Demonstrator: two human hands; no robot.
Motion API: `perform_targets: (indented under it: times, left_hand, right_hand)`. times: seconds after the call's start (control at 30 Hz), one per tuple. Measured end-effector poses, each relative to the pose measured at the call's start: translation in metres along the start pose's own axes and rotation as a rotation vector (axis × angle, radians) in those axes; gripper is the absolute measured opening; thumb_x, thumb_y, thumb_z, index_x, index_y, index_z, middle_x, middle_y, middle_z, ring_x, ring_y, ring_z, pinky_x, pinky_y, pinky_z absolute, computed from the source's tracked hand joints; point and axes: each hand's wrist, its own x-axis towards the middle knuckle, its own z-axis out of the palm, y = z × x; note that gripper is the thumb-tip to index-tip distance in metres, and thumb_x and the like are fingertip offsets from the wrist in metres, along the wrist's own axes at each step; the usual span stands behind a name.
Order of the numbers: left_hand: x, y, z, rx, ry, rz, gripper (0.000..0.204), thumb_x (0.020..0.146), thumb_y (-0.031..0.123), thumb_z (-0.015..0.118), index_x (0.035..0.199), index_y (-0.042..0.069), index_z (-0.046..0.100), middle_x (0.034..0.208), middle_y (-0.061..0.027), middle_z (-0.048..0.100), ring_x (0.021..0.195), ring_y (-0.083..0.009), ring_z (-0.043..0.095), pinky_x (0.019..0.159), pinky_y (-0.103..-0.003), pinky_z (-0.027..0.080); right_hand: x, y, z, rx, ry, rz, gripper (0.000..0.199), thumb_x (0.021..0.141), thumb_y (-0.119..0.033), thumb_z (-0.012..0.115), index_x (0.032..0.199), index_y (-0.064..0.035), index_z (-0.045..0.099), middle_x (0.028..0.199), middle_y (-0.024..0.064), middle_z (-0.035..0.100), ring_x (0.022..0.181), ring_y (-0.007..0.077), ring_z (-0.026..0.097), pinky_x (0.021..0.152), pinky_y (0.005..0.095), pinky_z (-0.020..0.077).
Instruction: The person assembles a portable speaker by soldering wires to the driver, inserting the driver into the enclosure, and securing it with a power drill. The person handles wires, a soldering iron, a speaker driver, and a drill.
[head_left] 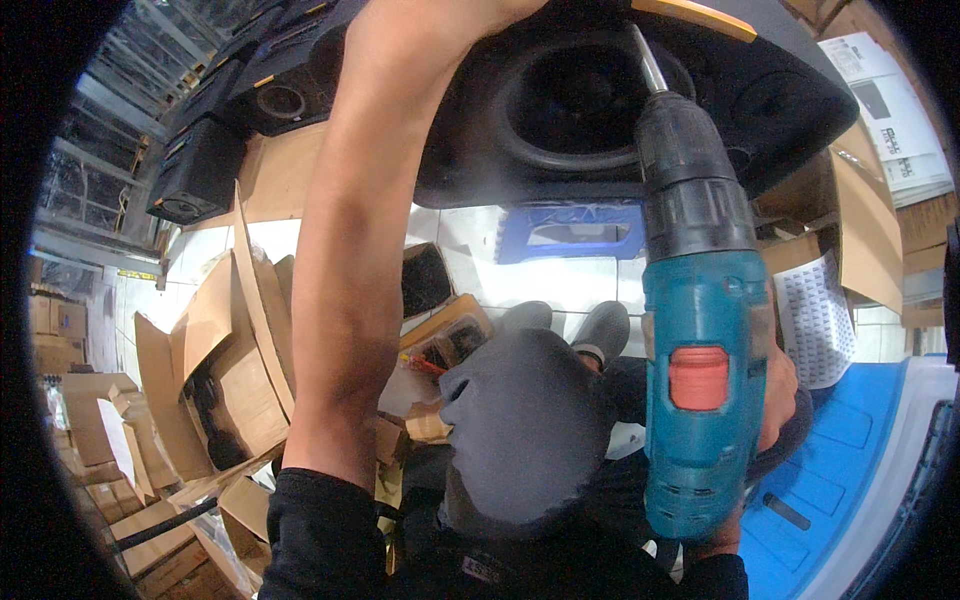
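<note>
A teal and black cordless drill (pixel 700 290) with a red switch is gripped in my right hand (pixel 782 385), whose fingers are partly hidden behind its body. Its long metal bit (pixel 648 58) points up towards a large black speaker cabinet (pixel 800 95) with a round woofer (pixel 575 95). The tip overlaps the cabinet near a yellow-orange strip (pixel 700 18); I cannot tell if it touches. My left arm reaches up across the view. My left hand (pixel 470 12) is at the cabinet's top edge, its fingers cut off by the picture's upper border.
More black speakers (pixel 200 165) stand at the far left. Opened cardboard boxes (pixel 235 370) crowd the left side. A blue plastic piece (pixel 570 232) lies on the white tiled floor beyond my feet. At right are a blue plastic surface (pixel 830 480) and printed white cartons (pixel 890 120).
</note>
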Motion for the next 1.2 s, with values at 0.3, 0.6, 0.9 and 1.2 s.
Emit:
perform_targets:
  times: [0.3, 0.6, 0.9, 1.2]
  left_hand:
    - [0.003, 0.01, -0.007, -0.157, 0.11, -0.268, 0.036, 0.093, 0.021, 0.056, 0.071, -0.007, 0.063, 0.075, -0.0306, 0.059, 0.079, -0.0419, 0.064, 0.071, -0.049, 0.047]
    - [-0.068, 0.014, -0.055, -2.544, 0.034, -1.02, 0.024, 0.105, 0.029, 0.048, 0.104, 0.006, 0.055, 0.065, 0.0064, 0.03, 0.054, -0.0043, 0.025, 0.044, -0.021, 0.019]
    - [-0.138, 0.082, -0.015, -2.092, -0.275, -1.616, 0.032, 0.103, 0.026, 0.05, 0.119, -0.001, 0.057, 0.073, 0.0044, 0.043, 0.06, -0.0046, 0.035, 0.045, -0.019, 0.023]
    - [-0.147, 0.092, 0.004, -1.779, -0.316, -1.594, 0.034, 0.098, 0.008, 0.048, 0.128, -0.008, 0.054, 0.093, -0.0036, 0.055, 0.072, -0.0081, 0.043, 0.057, -0.021, 0.032]
  right_hand:
    - [-0.014, 0.003, -0.007, 0.083, 0.031, -0.11, 0.035, 0.076, -0.026, 0.072, 0.104, -0.0072, 0.061, 0.08, 0.0082, 0.07, 0.067, 0.0223, 0.069, 0.057, 0.0334, 0.0539]
    - [-0.097, 0.014, -0.02, 0.175, -0.006, 0.634, 0.034, 0.068, -0.035, 0.081, 0.084, -0.0065, 0.07, 0.072, 0.0061, 0.069, 0.062, 0.0231, 0.069, 0.051, 0.0357, 0.0535]
    - [-0.1, 0.032, 0.011, -0.328, -0.019, 0.799, 0.03, 0.061, -0.037, 0.085, 0.065, -0.0101, 0.071, 0.057, 0.0024, 0.064, 0.053, 0.0214, 0.066, 0.05, 0.0329, 0.0533]
    - [-0.114, 0.053, 0.025, 0.036, -0.307, 0.819, 0.037, 0.068, -0.054, 0.079, 0.069, -0.0174, 0.073, 0.062, -0.0005, 0.068, 0.056, 0.0131, 0.067, 0.051, 0.0291, 0.0542]
